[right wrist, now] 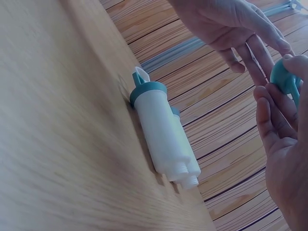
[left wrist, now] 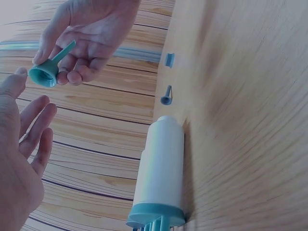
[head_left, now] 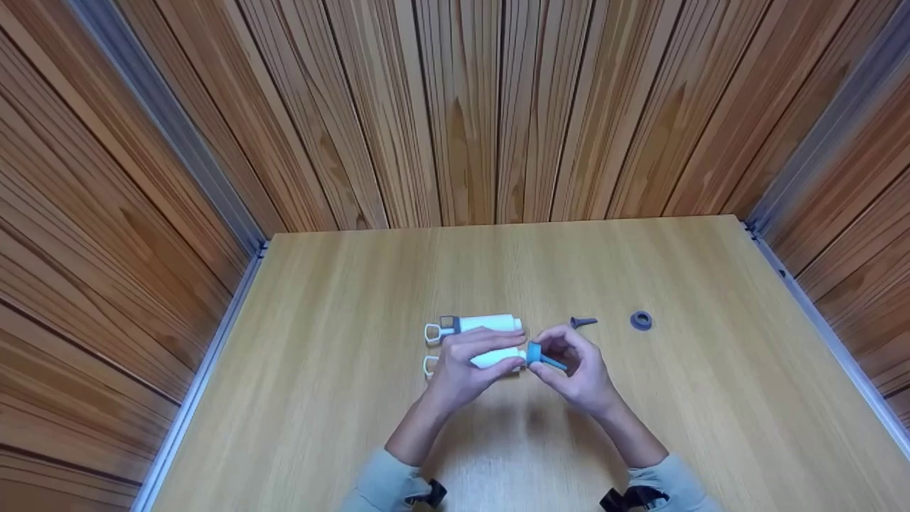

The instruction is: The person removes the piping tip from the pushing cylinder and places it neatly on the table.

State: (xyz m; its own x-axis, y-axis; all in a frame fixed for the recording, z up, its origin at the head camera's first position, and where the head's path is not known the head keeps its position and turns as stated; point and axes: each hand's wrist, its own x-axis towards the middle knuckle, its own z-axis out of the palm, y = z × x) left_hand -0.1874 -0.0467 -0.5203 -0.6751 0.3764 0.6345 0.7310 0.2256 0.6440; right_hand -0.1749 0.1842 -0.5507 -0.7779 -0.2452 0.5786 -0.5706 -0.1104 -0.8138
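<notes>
My right hand (head_left: pixel 583 373) pinches a teal nozzle cap (left wrist: pixel 43 74) with a thin spout, its wide threaded mouth toward my left hand (head_left: pixel 462 370). Relaxed fingers of the left hand sit close beside the cap; whether a fingertip touches it, I cannot tell. Both hands are raised above the table. Below lie two white syringe-like barrels side by side, the near one (right wrist: pixel 159 130) and the far one (head_left: pixel 490 323), each with a teal collar and pull handle at the left and a narrow neck at the right. In the head view the left hand partly covers the near barrel.
Beyond the hands, a second, smaller nozzle (head_left: pixel 584 322) lies on the wooden table (head_left: pixel 320 412). Farther right is a dark bluish ring (head_left: pixel 641 321). Wood-panelled walls (head_left: pixel 462 121) with metal edge strips surround the table at the back and sides.
</notes>
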